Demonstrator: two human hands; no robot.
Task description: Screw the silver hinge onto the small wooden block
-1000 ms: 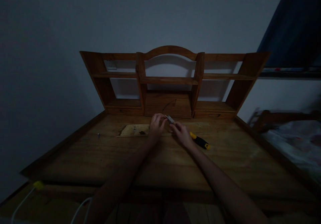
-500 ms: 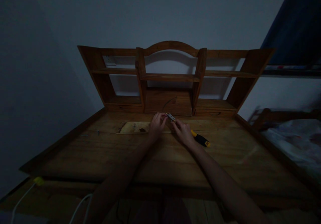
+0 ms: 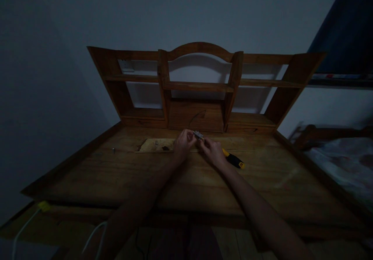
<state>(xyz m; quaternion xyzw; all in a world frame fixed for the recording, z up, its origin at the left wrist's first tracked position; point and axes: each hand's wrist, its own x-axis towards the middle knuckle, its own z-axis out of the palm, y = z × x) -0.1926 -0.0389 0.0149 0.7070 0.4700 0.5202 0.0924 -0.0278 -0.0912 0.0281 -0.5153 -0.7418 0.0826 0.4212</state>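
A wooden desk (image 3: 186, 178) fills the dim view, and everything else sits in relation to it. At its far edge stands a wooden shelf unit (image 3: 201, 89) with an arched middle section. On the desk top, just in front of that unit and left of centre, lies a pale flat wooden board (image 3: 155, 145). The left hand (image 3: 184, 143) rests at the board's right end, its fingers curled and pinched on a small silvery metal piece (image 3: 198, 135), held just above the desk top. The right hand (image 3: 213, 151) meets it from the other side, fingers closed on the same piece. A yellow-and-black screwdriver (image 3: 233, 159) lies on the desk just right of the right hand. A tiny screw (image 3: 113, 149) sits on the desk left of the board.
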